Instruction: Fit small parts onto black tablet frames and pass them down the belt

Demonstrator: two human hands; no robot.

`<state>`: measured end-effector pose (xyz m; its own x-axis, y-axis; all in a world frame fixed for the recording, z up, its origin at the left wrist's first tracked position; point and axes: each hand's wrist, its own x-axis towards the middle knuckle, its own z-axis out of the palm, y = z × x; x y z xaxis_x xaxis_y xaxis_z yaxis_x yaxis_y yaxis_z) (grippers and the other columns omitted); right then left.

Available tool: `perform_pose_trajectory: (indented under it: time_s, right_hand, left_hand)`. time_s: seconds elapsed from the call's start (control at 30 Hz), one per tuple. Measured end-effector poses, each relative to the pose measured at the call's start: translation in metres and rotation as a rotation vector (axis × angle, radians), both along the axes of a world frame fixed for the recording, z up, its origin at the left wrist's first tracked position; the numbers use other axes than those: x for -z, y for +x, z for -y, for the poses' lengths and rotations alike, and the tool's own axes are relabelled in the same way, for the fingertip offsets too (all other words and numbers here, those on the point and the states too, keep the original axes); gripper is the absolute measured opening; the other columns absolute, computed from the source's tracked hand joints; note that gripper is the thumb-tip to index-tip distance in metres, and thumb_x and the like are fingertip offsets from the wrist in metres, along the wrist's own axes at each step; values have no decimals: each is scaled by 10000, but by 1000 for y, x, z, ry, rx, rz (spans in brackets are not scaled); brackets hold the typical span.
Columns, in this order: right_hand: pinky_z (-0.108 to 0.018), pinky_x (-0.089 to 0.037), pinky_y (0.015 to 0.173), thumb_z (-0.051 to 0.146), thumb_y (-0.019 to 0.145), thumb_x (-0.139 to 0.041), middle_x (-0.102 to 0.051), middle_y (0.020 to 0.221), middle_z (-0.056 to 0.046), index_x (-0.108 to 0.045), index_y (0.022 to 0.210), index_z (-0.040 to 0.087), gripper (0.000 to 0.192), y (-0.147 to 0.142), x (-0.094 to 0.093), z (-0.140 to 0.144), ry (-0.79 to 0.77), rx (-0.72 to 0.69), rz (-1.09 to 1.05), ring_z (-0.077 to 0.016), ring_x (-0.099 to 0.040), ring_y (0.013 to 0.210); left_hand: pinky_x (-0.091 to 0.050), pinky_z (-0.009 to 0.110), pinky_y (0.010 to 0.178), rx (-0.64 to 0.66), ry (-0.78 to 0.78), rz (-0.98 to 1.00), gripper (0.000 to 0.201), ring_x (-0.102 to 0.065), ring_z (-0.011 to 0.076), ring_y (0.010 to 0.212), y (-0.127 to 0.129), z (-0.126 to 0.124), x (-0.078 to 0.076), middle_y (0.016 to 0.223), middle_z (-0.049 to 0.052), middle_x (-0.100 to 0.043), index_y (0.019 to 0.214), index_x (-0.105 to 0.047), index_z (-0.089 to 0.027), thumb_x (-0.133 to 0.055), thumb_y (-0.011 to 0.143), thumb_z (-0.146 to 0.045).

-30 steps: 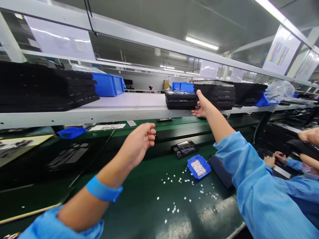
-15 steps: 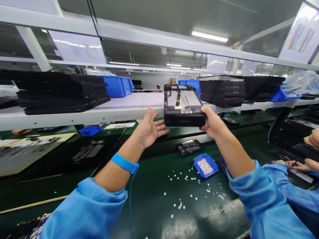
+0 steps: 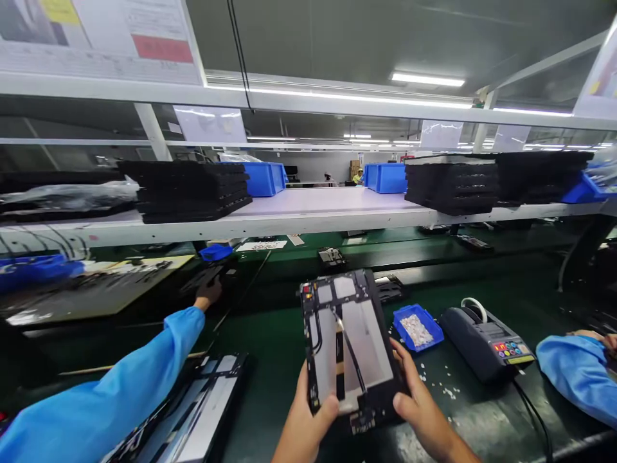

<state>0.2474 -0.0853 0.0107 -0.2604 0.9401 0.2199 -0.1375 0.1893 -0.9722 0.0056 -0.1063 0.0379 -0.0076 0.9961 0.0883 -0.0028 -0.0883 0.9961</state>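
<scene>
An opened tablet [image 3: 354, 344], with silver battery panels, dark cables and circuit parts showing, is tilted toward me above the green bench. My left hand [image 3: 311, 411] grips its lower left edge, thumb on the front. On its lower right side, my right hand [image 3: 417, 405] is closed round the frame, thumb also in front. The fingers behind the tablet are partly hidden. Just right of it sits a small blue tray [image 3: 418, 328] full of small white pieces. Behind the tablet, another dark device [image 3: 389, 288] lies partly covered.
A co-worker's sleeve [image 3: 125, 379] reaches in from the left over more opened tablets [image 3: 202, 411]. A grey tape dispenser [image 3: 486, 341] with a lit display stands right, near another person's sleeve [image 3: 573, 373]. The shelf [image 3: 318, 202] holds black tray stacks [image 3: 193, 191] and blue bins [image 3: 263, 178].
The tablet has come down from shelf height toward me. My left hand, open beside it before, now grips it together with the right. A co-worker's arm has appeared at left.
</scene>
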Motion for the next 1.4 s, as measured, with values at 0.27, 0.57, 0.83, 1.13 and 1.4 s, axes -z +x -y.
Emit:
perform_pose_trajectory:
  time_s: [0.27, 0.57, 0.83, 1.13, 1.4]
  right_hand:
    - [-425, -254, 1269, 464, 797, -623, -388, 1664, -101, -270, 1672, 251, 967, 6, 86, 60, -325, 0, 314, -286, -344, 1553]
    - [-446, -356, 1231, 301, 790, -613, -527, 1568, -96, -299, 1666, 260, 932, 29, 78, 75, -417, -137, 550, -310, -495, 1460]
    - [-512, -516, 1079, 503, 854, -653, -644, 1432, -153, -480, 1583, 271, 785, 36, 54, 51, -381, 135, 663, -353, -662, 1243]
    - [-404, -585, 865, 349, 897, -625, -768, 1138, -73, -725, 1296, 287, 416, -6, 1, -9, -158, 104, 577, -248, -711, 914]
    - [-254, -484, 681, 120, 857, -607, -759, 843, -18, -778, 930, 187, 198, -88, 7, -99, -125, -253, 532, -158, -661, 733]
  left_hand:
    - [-274, 505, 1283, -11, -270, -54, 1088, -445, 415, 1483, -12, 57, 98, 1494, 168, -602, 1459, -566, -217, -663, 634, -919]
    - [-462, 480, 1146, 203, -308, -563, 559, -604, 356, 1297, -33, 59, 87, 1380, 143, -662, 1369, -664, -235, -670, 851, -445]
    - [-549, 406, 912, 23, 236, -1133, 460, -636, 253, 1034, -50, -41, 39, 1164, 112, -663, 1348, -678, -282, -433, 987, -134]
    - [-494, 375, 831, 190, 461, -1364, 246, -577, 251, 978, -47, -80, 40, 1146, 98, -659, 1022, -729, -236, -552, 950, -82]
    - [-488, 328, 808, 19, 664, -1169, 260, -587, 214, 937, -44, -71, 54, 1038, 75, -684, 870, -736, -235, -531, 982, -121]
